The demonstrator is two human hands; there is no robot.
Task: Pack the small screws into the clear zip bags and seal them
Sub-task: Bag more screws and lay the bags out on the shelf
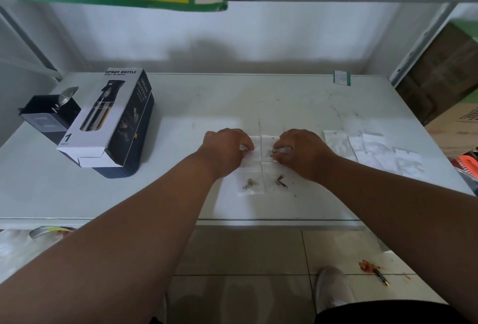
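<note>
Single view: head-worn wide-angle cam, looks forward and down over white table [181, 106], facing wall. Both forearms enter from bottom, hands near frame centre, close range. Floor tiles [245, 251] visible below table edge. Strong edge distortion.

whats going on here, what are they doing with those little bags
A person is packing small metal screws into clear zip bags on a white table. Both hands work in the middle: the left hand and the right hand each press on a bag in the far row. Two nearer bags already hold screws. A pile of more bags lies to the right, and a spray bottle box sits at the left.
</note>
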